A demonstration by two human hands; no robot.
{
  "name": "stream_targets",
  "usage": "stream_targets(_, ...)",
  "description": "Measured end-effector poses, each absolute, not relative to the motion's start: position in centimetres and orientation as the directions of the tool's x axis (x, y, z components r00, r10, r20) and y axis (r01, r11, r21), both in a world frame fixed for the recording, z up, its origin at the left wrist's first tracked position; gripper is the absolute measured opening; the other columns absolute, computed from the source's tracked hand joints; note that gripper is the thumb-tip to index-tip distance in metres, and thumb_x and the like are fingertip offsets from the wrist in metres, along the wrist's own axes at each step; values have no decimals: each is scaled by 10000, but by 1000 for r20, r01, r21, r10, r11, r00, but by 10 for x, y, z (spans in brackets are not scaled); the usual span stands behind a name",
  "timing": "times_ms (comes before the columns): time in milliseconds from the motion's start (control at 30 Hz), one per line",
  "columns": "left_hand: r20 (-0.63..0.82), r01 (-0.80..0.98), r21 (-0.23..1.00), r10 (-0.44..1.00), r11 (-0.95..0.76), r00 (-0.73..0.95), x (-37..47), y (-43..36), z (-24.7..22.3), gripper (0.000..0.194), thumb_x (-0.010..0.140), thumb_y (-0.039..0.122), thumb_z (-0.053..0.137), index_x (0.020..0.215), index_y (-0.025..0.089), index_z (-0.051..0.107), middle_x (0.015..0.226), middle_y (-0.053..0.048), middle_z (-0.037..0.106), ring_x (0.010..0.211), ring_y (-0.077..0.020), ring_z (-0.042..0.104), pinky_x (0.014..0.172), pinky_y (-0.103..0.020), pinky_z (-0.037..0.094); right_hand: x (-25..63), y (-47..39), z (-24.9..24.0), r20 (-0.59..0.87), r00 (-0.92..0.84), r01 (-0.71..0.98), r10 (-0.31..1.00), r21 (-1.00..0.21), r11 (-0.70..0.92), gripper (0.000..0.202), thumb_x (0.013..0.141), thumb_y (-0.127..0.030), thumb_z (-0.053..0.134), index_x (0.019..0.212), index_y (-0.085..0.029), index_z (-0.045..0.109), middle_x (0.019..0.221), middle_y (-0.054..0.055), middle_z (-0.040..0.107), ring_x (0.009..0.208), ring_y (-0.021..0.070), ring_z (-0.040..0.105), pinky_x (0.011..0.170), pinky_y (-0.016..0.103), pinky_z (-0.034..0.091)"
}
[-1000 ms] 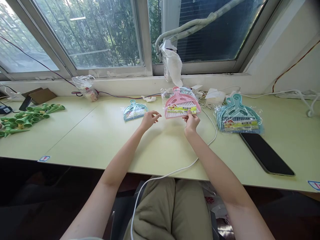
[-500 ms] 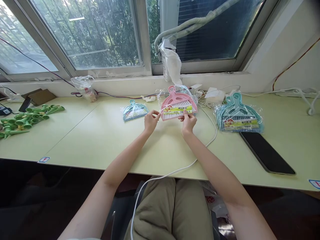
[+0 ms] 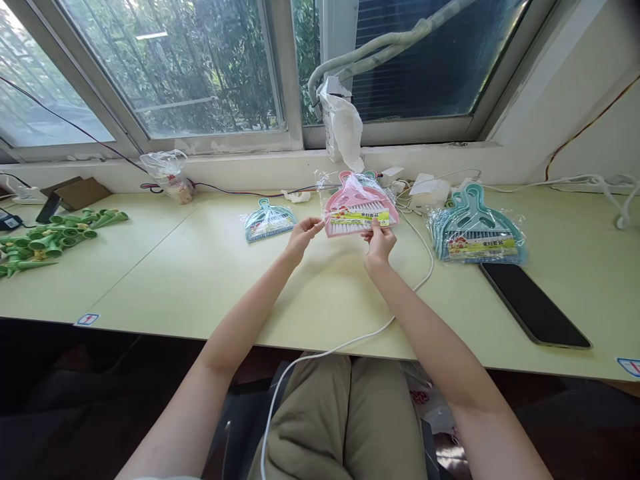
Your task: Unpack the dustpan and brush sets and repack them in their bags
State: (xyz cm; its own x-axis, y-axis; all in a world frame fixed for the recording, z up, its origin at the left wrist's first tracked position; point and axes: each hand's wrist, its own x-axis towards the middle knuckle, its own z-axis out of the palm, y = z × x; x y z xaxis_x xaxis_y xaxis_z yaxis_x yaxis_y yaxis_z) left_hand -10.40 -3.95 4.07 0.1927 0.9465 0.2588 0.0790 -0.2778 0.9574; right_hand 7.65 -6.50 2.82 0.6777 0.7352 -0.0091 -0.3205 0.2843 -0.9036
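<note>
A pink dustpan-and-brush set (image 3: 345,198) in clear plastic wrap, with a yellow label, is held tilted above the table in front of me. My right hand (image 3: 379,244) pinches its lower edge, thumb over the label. At its left edge, my left hand (image 3: 304,238) has its fingers pressed together on the wrap. Part of a teal handle shows behind the pink one. A wrapped blue dustpan set (image 3: 270,221) lies just left of my left hand. To the right, a stack of wrapped teal dustpan sets (image 3: 477,230) rests on the table.
A black phone (image 3: 534,305) lies at the right. A white cable (image 3: 370,335) runs across the table and over its front edge. Green plastic pieces (image 3: 55,237) are heaped at the left, near a brown box (image 3: 85,195). A plastic bag (image 3: 173,179) stands by the window sill.
The pink set has shifted slightly right and tilted, and its wrap now covers more of the handle. Both hands have moved slightly with it.
</note>
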Motion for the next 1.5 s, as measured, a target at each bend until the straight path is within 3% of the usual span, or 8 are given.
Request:
stream_targets(133,334,115,923,912,-368,236,-109,-39,44,324,651,438,780,826,189,671,932,-29,664,744,-107,490,713,-239,435,77,-65,29,-30,679,-349,734,-892,287,369,807,-476,689,634,-205,510,469,-59,541,415,70,493,461,201,415)
stream_targets(267,325,177,911,913,-372,248,-112,-40,48,323,620,440,799,774,184,675,881,-30,656,686,-103,458,636,-237,407,76,-66,30,-26,673,-342,739,-897,279,352,803,-486,691,665,-204,533,472,-67,534,422,75,506,456,200,416)
stream_targets(467,385,232,883,913,-407,136,-108,-39,45,320,643,470,770,727,188,643,760,-1,602,627,-96,425,574,-238,356,73,-65,26,-43,654,-362,755,-895,263,353,797,-462,703,644,-203,517,472,-61,548,417,69,506,457,191,425)
stream_targets(667,430,222,870,898,-440,91,-104,-41,46,314,670,470,755,710,187,624,764,-7,614,652,-104,439,602,-246,381,71,-64,23,-142,609,-457,780,-867,199,319,819,-341,705,619,-198,501,455,-67,531,417,58,489,427,172,389)
stream_targets(867,375,97,907,890,-410,261,-111,-46,56,306,661,437,773,772,176,657,880,-44,650,717,-115,480,553,-229,393,73,-65,27,-197,575,-500,794,-853,150,347,815,-337,712,610,-202,466,445,-80,496,403,45,462,399,163,351)
stream_targets(1133,382,178,856,826,-486,416,-120,-46,61,283,668,388,778,849,188,695,945,-53,676,830,-139,509,630,-229,414,76,-66,29,-228,580,-519,782,-843,139,363,798,-379,734,609,-202,479,434,-80,485,400,53,458,370,166,346)
stream_targets(1333,445,198,830,833,-521,329,-116,-38,52,207,667,352,783,715,189,666,783,-14,645,670,-107,458,599,-250,368,73,-67,26,-222,554,-524,803,-842,129,314,811,-296,720,616,-186,500,462,-74,526,413,37,477,398,147,355)
stream_targets(1500,504,232,792,819,-565,275,-110,-44,54,195,711,347,747,704,195,625,783,-14,626,710,-123,473,566,-238,362,75,-65,23,-250,580,-540,776,-831,136,261,808,-230,716,636,-185,525,480,-70,553,440,46,516,403,144,368)
